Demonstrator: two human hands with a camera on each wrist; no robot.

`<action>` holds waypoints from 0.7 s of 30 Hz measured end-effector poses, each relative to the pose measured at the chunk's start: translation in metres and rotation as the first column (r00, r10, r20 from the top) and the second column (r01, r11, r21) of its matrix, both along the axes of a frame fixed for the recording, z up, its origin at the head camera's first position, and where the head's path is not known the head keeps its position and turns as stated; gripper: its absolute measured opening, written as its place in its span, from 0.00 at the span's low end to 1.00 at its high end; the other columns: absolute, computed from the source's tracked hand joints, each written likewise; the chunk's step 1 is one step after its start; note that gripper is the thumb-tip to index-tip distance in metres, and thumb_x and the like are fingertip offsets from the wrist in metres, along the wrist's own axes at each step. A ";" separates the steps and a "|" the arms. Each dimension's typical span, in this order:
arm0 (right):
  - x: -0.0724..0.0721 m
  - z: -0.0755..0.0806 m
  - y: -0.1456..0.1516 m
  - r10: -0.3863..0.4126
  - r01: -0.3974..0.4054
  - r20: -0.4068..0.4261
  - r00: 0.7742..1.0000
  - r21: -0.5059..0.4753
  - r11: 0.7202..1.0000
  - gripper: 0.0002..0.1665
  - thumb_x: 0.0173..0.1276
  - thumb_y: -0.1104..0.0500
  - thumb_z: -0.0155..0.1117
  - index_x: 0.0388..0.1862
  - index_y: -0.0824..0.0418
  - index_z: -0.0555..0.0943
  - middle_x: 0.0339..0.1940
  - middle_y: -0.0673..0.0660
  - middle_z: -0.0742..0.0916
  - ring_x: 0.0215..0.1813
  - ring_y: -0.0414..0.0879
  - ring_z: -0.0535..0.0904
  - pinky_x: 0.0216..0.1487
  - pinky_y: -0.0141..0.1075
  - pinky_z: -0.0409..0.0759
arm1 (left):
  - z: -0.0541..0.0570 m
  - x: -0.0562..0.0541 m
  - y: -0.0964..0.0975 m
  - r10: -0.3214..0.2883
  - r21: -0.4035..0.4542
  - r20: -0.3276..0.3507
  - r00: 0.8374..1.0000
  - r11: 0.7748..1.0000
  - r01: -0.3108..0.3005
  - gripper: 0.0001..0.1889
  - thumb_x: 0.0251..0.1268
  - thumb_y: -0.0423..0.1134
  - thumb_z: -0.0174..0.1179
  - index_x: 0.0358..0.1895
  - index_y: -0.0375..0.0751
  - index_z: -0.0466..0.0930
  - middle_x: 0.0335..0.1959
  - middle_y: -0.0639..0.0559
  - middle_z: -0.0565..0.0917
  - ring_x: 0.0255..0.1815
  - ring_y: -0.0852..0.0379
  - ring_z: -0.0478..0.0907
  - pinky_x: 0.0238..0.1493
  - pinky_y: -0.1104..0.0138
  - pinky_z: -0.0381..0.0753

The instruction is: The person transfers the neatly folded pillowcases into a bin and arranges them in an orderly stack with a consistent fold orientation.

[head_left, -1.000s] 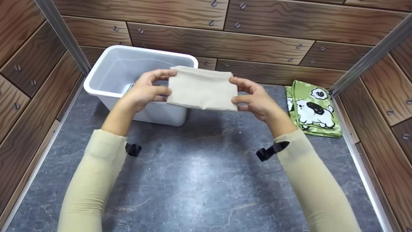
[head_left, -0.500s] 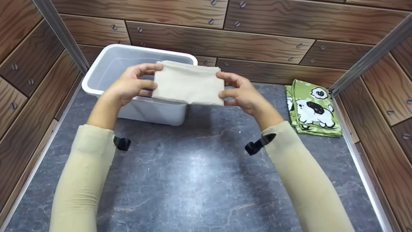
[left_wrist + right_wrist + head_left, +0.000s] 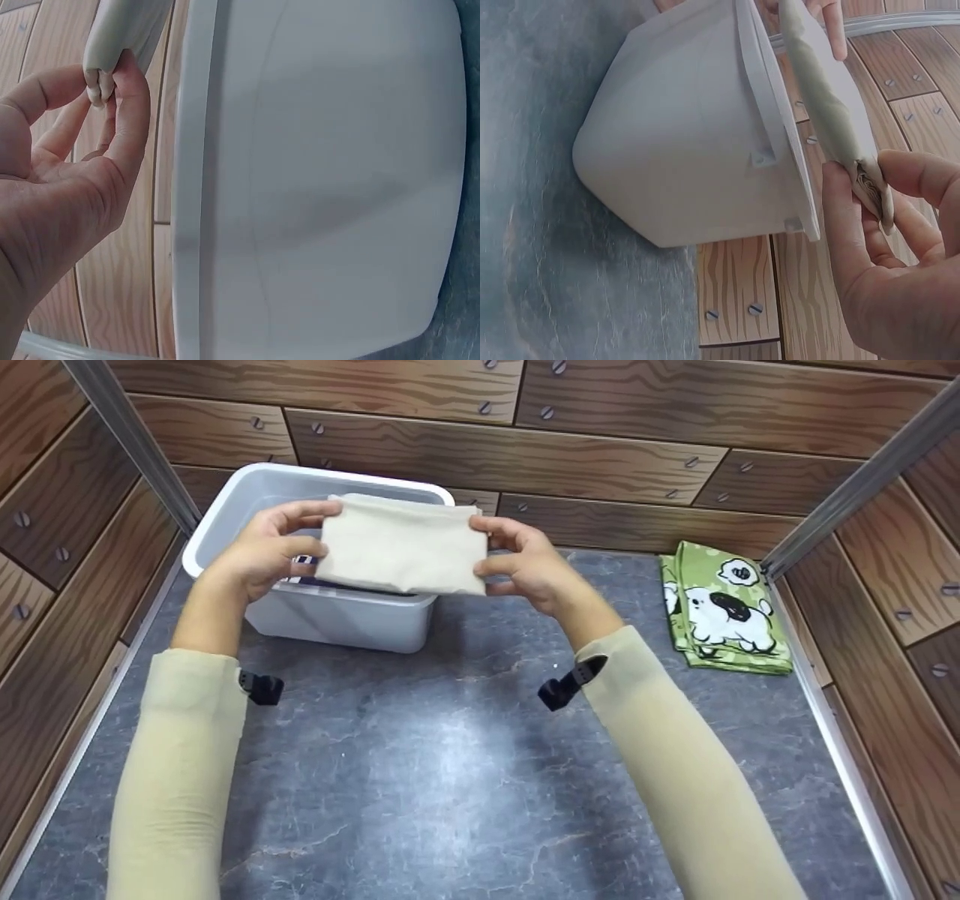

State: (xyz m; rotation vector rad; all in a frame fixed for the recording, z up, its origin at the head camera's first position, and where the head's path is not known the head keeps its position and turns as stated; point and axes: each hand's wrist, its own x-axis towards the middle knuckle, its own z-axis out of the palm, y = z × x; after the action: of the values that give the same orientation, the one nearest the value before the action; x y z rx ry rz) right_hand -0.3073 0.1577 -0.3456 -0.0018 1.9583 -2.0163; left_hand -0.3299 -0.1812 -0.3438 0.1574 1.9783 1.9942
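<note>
A folded cream cloth is held level between both hands, over the front right part of a white plastic bin. My left hand pinches its left end between thumb and fingers. At the other end, my right hand grips the cloth the same way. In the right wrist view the folded layers show at the end of the cloth, above the bin's rim. The left wrist view has the left hand pinching the cloth beyond the bin wall. Something dark blue and white shows inside the bin, mostly hidden.
A folded green cloth with a cartoon dog print lies on the floor by the right wall. Wood-patterned panels enclose the dark marbled floor at the back and sides. Metal posts stand in the corners.
Both hands have carried the folded cream cloth to the left and slightly farther away, from beside the bin's right edge to over its opening. The bin and green cloth have stayed in place.
</note>
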 end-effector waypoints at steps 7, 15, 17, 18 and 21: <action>-0.003 0.002 -0.012 0.002 -0.002 -0.007 1.000 0.024 1.000 0.39 0.59 0.78 0.64 0.68 0.53 0.75 0.57 0.58 0.75 0.53 0.52 0.78 0.48 0.48 0.86 | 0.002 -0.005 -0.009 0.008 0.002 -0.013 1.000 1.000 -0.008 0.30 0.63 0.17 0.52 0.68 0.41 0.73 0.65 0.46 0.68 0.49 0.54 0.77 0.41 0.67 0.86; -0.007 0.003 -0.025 -0.005 0.005 -0.016 1.000 0.028 1.000 0.40 0.58 0.79 0.64 0.68 0.54 0.75 0.57 0.59 0.75 0.53 0.52 0.78 0.48 0.48 0.86 | 0.007 -0.007 -0.018 0.023 -0.052 -0.022 1.000 0.998 -0.024 0.30 0.64 0.19 0.52 0.69 0.43 0.73 0.66 0.47 0.67 0.54 0.53 0.75 0.44 0.67 0.86; -0.007 0.002 -0.028 -0.002 0.003 -0.020 1.000 0.029 1.000 0.40 0.58 0.80 0.63 0.69 0.55 0.75 0.57 0.59 0.75 0.53 0.52 0.78 0.47 0.48 0.87 | 0.007 -0.008 -0.020 0.036 -0.055 -0.020 0.999 0.998 -0.037 0.30 0.64 0.19 0.53 0.68 0.44 0.73 0.67 0.47 0.67 0.54 0.53 0.74 0.43 0.67 0.86; -0.008 0.002 -0.029 0.000 0.001 -0.022 1.000 0.030 1.000 0.40 0.58 0.80 0.63 0.69 0.55 0.75 0.56 0.59 0.75 0.53 0.52 0.78 0.47 0.48 0.87 | 0.008 -0.008 -0.021 0.042 -0.049 -0.019 0.999 0.998 -0.043 0.30 0.64 0.19 0.53 0.68 0.44 0.73 0.67 0.47 0.67 0.55 0.53 0.74 0.43 0.68 0.86; -0.008 0.001 -0.032 0.010 -0.009 -0.025 1.000 0.029 1.000 0.41 0.58 0.80 0.63 0.69 0.56 0.74 0.56 0.59 0.75 0.53 0.53 0.78 0.46 0.48 0.87 | 0.008 -0.008 -0.023 0.057 -0.027 -0.006 0.998 0.998 -0.057 0.29 0.64 0.20 0.55 0.68 0.44 0.73 0.67 0.47 0.67 0.55 0.53 0.74 0.42 0.68 0.86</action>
State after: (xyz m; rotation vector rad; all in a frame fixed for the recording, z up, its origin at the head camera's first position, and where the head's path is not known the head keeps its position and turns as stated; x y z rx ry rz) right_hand -0.3149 0.1256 -0.3447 -0.0299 1.9990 -1.9909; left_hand -0.3383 -0.2045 -0.3355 0.1011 2.0343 2.0029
